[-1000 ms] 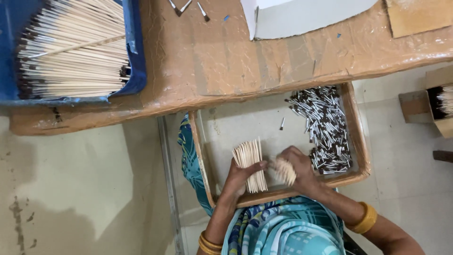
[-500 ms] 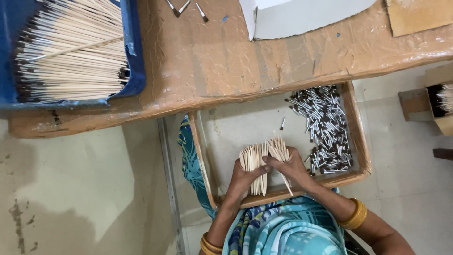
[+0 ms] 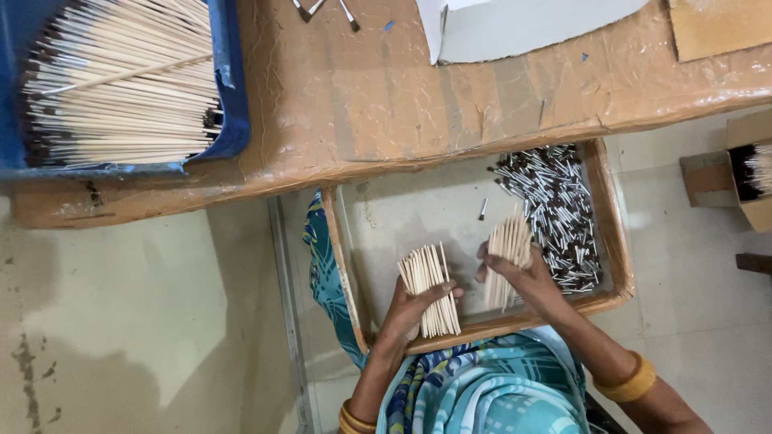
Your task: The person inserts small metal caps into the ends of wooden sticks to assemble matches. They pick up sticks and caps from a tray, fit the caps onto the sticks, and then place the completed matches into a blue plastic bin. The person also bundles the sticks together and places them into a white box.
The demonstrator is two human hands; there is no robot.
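Parted from the single bundle of a moment before, two sheaves of thin wooden sticks stood upright, left hand (image 3: 406, 309) gripping one (image 3: 429, 289), right hand (image 3: 527, 281) clasping the other (image 3: 508, 249) nearer the pile of metal ferrules (image 3: 555, 209).

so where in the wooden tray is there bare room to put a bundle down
Bare floor of the wooden tray lies in its upper-left part, above the left hand. The right side is crowded with metal ferrules; the right hand holds sticks beside them.

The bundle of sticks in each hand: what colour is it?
Pale cream, like bare wood, both bundles; the head view shows it.
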